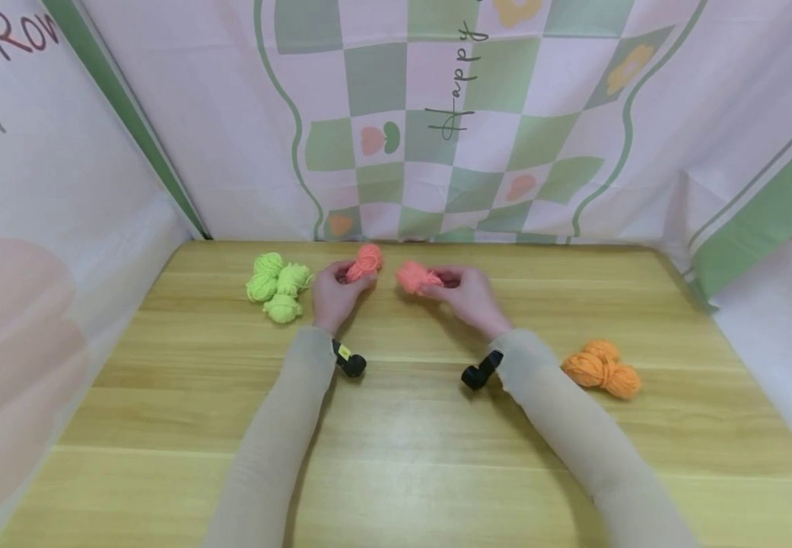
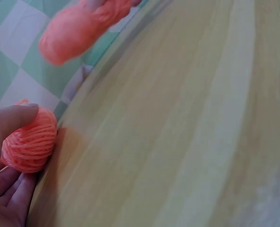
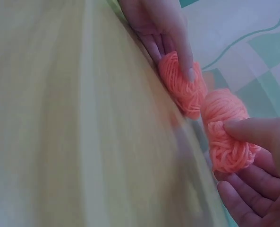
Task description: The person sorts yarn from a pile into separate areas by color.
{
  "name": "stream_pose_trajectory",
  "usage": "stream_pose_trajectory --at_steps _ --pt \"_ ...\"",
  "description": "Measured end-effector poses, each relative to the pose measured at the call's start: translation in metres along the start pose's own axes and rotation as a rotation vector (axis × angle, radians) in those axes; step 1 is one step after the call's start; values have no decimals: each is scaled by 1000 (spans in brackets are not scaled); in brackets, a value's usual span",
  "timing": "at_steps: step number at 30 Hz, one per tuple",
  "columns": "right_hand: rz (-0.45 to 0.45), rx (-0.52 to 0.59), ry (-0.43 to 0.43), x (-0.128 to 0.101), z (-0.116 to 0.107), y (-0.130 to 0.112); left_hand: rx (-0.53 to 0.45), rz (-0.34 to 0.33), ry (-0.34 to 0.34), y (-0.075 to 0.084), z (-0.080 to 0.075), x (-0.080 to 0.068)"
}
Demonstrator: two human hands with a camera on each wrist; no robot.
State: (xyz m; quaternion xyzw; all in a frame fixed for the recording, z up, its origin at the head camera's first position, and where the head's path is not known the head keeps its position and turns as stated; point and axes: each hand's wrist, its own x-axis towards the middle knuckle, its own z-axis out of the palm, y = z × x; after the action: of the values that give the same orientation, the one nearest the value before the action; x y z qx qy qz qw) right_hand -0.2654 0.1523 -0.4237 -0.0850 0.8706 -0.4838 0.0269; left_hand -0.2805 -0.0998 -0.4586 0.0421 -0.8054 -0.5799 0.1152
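Both hands work at the far middle of the wooden tabletop (image 1: 402, 426), close to the checked cloth backdrop (image 1: 450, 114). The left hand (image 1: 335, 293) grips one salmon-pink yarn ball (image 1: 366, 261), thumb over the top and fingers curled beneath it, as the left wrist view shows; the ball sits at the far tip of the hand, just above the wood. The right hand (image 1: 467, 293) pinches a second salmon-pink yarn ball (image 1: 415, 277), thumb pressed on the near face and fingers cupped below, confirmed in the right wrist view. The two balls lie near each other but apart, a small gap between them, each held out toward the other hand, which reads as a pair being handled together, matched by colour. To the left of the left hand sits a cluster of four lime-green yarn balls (image 1: 277, 286), touching one another on the tabletop, untouched by either hand. On the right, nearer than the right hand and just beside the right sleeve (image 1: 574, 434), lies a cluster of orange yarn balls (image 1: 602, 368), also touching one another. The yarn appears grouped by colour, one group per spot. A black wrist-mounted camera (image 1: 349, 361) sits on each forearm. No loose strand between the pink balls can be made out.
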Motion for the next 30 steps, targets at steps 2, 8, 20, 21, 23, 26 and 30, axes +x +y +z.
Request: stream_pose_trajectory --at_steps 2,8,20,21,23,26,30 --pt "20 20 1 6 4 -3 -1 2 -1 0 0 0" --pt "59 57 48 25 18 -8 4 9 -4 1 0 0" --pt "82 28 113 39 44 -12 -21 -4 -12 3 -1 -2" --pt "75 26 104 38 46 -13 -25 -6 -14 3 -1 -2" --pt "68 40 82 37 49 -16 -29 -8 -17 3 -1 -2" --pt "57 45 66 35 52 -18 -30 -9 -17 3 -1 -2" --pt "50 43 60 35 53 -19 -23 -13 -14 2 -1 -1"
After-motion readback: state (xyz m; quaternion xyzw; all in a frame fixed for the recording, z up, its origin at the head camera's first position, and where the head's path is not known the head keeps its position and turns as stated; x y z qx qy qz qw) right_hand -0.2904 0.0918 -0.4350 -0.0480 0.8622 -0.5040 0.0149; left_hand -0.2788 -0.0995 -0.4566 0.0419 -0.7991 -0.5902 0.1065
